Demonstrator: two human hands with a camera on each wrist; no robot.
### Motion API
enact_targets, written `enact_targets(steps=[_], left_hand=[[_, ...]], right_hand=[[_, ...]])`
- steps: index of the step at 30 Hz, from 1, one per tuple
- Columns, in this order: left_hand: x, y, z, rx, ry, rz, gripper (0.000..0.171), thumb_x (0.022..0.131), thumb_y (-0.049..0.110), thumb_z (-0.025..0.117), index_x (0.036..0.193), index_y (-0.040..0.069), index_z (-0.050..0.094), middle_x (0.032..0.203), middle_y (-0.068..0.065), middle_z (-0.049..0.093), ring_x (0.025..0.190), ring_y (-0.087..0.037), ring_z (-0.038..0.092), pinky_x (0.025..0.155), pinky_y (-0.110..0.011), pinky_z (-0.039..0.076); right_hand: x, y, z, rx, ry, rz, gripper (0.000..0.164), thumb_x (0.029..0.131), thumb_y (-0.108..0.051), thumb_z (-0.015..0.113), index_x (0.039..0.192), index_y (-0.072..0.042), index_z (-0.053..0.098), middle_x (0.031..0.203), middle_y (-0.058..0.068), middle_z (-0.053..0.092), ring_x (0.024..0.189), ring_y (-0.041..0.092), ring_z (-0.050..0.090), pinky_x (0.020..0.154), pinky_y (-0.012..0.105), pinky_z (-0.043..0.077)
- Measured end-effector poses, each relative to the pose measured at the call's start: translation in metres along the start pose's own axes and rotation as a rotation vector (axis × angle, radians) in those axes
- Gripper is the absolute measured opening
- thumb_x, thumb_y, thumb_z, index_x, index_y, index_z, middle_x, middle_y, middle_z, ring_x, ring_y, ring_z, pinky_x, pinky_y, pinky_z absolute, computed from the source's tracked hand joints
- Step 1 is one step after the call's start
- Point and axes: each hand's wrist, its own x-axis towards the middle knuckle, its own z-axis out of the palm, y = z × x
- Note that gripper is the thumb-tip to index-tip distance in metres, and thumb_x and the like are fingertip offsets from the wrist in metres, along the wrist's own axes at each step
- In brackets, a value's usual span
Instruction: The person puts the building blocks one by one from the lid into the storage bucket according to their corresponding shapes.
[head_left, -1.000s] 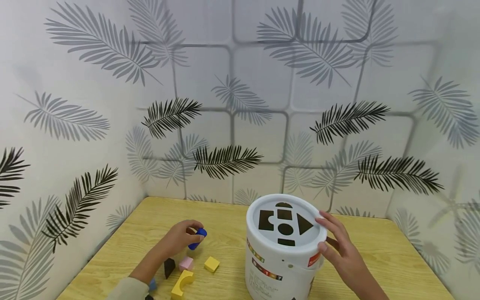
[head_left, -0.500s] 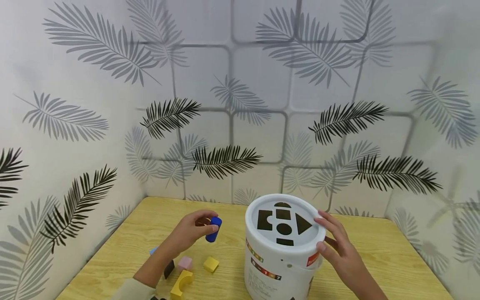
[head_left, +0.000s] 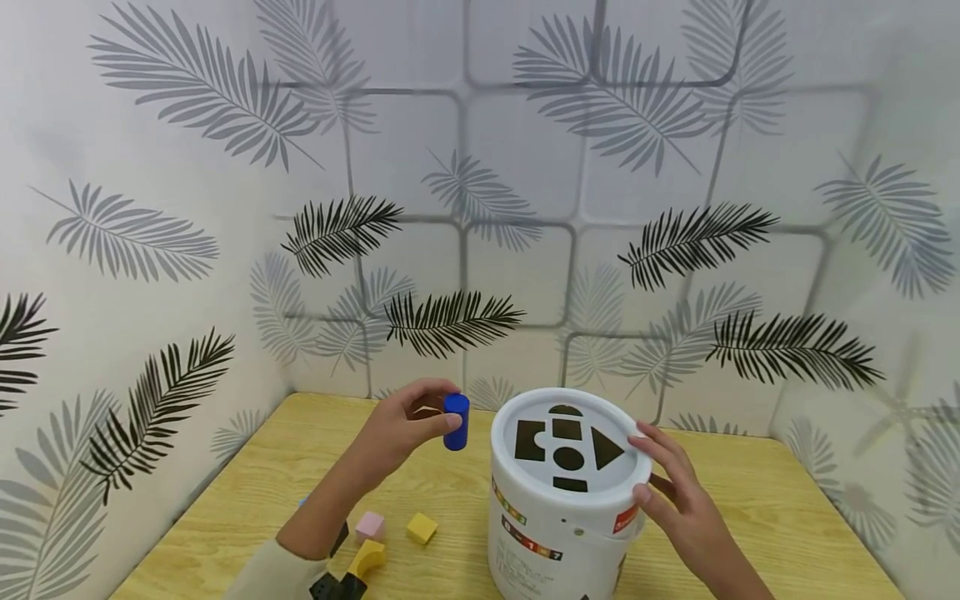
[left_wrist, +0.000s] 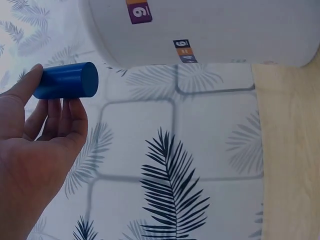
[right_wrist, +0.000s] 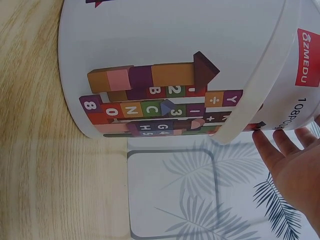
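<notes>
My left hand [head_left: 408,422] pinches a blue cylinder block [head_left: 456,422] upright between thumb and fingers, in the air left of the bucket's lid. In the left wrist view the blue cylinder block [left_wrist: 67,80] shows its round end, apart from the white bucket [left_wrist: 165,30]. My right hand [head_left: 686,504] touches the right rim of the white bucket [head_left: 555,542], fingers and thumb spread. The bucket's lid [head_left: 517,479] has several shaped holes: round, triangular, rectangular, half-round and notched. In the right wrist view, extended fingertips of the right hand [right_wrist: 295,160] meet the bucket's side [right_wrist: 175,30].
Left of the bucket on the wooden table [head_left: 442,492] lie a yellow block [head_left: 422,528], a pink block [head_left: 370,527] and a curved yellow block [head_left: 369,557]. Dark blocks [head_left: 337,587] sit near the left forearm. A leaf-patterned wall [head_left: 480,275] stands behind.
My left hand has lifted the blue cylinder block up and to the right, toward the bucket, and turned it from tilted to upright. The right hand and bucket have stayed put.
</notes>
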Motion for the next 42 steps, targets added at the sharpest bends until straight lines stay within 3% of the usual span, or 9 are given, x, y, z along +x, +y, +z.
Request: enact_targets(steps=[11,18,28,42], left_hand=[[0.012,0.037,0.025,-0.107,-0.089,0.095,0.042,0.094,0.020,0.074,0.132,0.010,0.059,0.122,-0.015,0.063,0.113,-0.031,0.064,0.093,-0.038,0.057],[0.021,0.047,0.047,-0.087,-0.143,0.073,0.039,0.094,0.020,0.073,0.130,0.015,0.060,0.121,-0.009,0.064,0.112,-0.025,0.066,0.096,-0.040,0.056],[0.031,0.049,0.079,-0.067,-0.225,0.017,0.036,0.093,0.023,0.073,0.127,0.019,0.061,0.121,-0.004,0.065,0.110,-0.018,0.067,0.093,-0.037,0.057],[0.035,0.049,0.089,0.063,-0.250,0.003,0.035,0.091,0.025,0.075,0.124,0.020,0.063,0.117,0.002,0.067,0.106,-0.011,0.066,0.090,-0.033,0.057]], right_hand=[[0.000,0.000,0.001,0.005,0.005,-0.013,0.051,0.101,0.000,0.054,0.149,-0.011,0.045,0.161,0.001,0.028,0.140,-0.011,0.025,0.099,0.007,0.039],[0.000,0.000,0.001,-0.001,0.009,-0.020,0.050,0.100,0.000,0.054,0.149,-0.010,0.045,0.160,0.001,0.028,0.141,-0.010,0.024,0.099,0.008,0.039],[-0.001,-0.003,0.000,-0.018,0.001,0.015,0.049,0.102,-0.004,0.054,0.150,-0.014,0.045,0.161,0.000,0.027,0.139,-0.013,0.023,0.099,0.009,0.040],[-0.001,-0.006,0.001,-0.002,0.003,-0.004,0.050,0.101,-0.002,0.053,0.150,-0.013,0.045,0.161,-0.002,0.027,0.138,-0.012,0.025,0.098,0.009,0.040]])
